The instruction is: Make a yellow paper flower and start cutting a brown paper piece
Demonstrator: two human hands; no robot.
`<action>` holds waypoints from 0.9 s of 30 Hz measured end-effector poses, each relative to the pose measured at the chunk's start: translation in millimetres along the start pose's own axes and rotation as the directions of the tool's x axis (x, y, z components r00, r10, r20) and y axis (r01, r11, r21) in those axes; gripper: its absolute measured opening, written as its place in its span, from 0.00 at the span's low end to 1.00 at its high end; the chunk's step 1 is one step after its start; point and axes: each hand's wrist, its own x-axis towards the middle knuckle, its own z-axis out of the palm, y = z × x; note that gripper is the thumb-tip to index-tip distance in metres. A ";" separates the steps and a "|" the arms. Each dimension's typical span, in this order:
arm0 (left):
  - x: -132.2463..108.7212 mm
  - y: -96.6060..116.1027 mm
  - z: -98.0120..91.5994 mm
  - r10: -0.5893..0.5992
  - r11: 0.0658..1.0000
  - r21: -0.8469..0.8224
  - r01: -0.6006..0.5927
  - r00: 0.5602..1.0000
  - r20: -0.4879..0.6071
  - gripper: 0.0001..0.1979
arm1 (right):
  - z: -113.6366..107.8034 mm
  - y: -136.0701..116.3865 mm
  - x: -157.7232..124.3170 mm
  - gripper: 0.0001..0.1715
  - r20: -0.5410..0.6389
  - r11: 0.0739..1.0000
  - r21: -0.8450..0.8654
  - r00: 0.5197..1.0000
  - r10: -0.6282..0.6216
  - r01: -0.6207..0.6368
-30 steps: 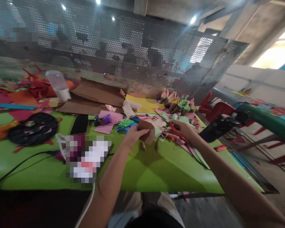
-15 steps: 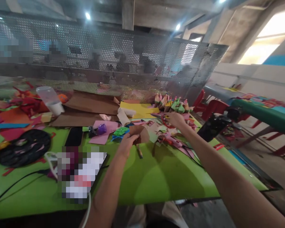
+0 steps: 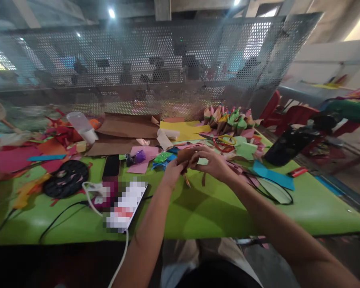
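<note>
A small piece of brown paper (image 3: 186, 154) is in my left hand (image 3: 173, 171), its thumb and fingers closed on the near edge. On the other side my right hand (image 3: 211, 163) has thumb and finger bent together at the same paper; its other fingers are partly hidden. Just below the hands a pencil-like stick (image 3: 187, 181) lies on the green tabletop (image 3: 210, 220). Scissors with red and yellow handles (image 3: 226, 140) rest among paper scraps beyond my right hand. Paper cones in green, pink and brown (image 3: 232, 120) stand bunched behind them.
A phone with a lit screen (image 3: 129, 204) and its white cable lie front left. Further left are a black round coil-like object (image 3: 66, 179) and a yellow glue gun (image 3: 30, 192). A black bottle (image 3: 291, 144) stands at the right. Brown sheets (image 3: 129, 126) lie by the perforated metal screen (image 3: 168, 72).
My right hand has let go of the scissors and come back to the brown paper, which my left hand still holds. The paper now looks bent or curled. The camera view has shifted.
</note>
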 end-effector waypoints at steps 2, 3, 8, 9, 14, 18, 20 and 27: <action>-0.4 -0.4 2.2 0.022 0.997 0.080 -0.021 1.000 -0.002 0.11 | 5.4 3.9 -2.5 0.10 -0.088 0.999 0.037 0.995 0.040 -0.037; -0.4 -0.9 3.4 0.029 0.993 0.111 -0.030 1.000 0.003 0.09 | 7.4 5.2 -4.3 0.12 -0.122 0.997 0.055 0.991 0.063 -0.057; -0.7 -3.3 7.6 0.016 0.991 0.131 -0.018 1.000 0.016 0.13 | 10.6 4.8 -12.4 0.13 -0.166 0.993 0.101 0.983 0.085 -0.068; -1.1 -3.3 7.8 0.014 0.993 0.115 -0.016 1.000 0.017 0.15 | 10.5 4.4 -13.2 0.12 -0.156 0.993 0.104 0.985 0.068 -0.052; -3.0 -1.6 8.8 -0.013 0.998 0.068 0.012 1.000 0.025 0.19 | 10.2 5.6 -14.1 0.11 -0.121 0.989 0.129 0.989 0.089 -0.073; -3.2 -0.2 10.3 -0.027 0.998 0.060 0.025 0.999 0.030 0.19 | 11.1 5.1 -14.3 0.16 -0.148 0.977 0.165 0.977 0.156 -0.132; -3.4 -0.1 10.8 -0.014 0.998 0.063 0.012 0.999 0.030 0.19 | 11.9 3.1 -14.3 0.17 -0.150 0.975 0.168 0.974 0.172 -0.146; -4.7 -0.8 10.9 -0.019 0.994 0.110 0.019 1.000 0.001 0.17 | 15.2 0.6 -13.1 0.19 -0.221 0.973 0.175 0.957 0.186 -0.148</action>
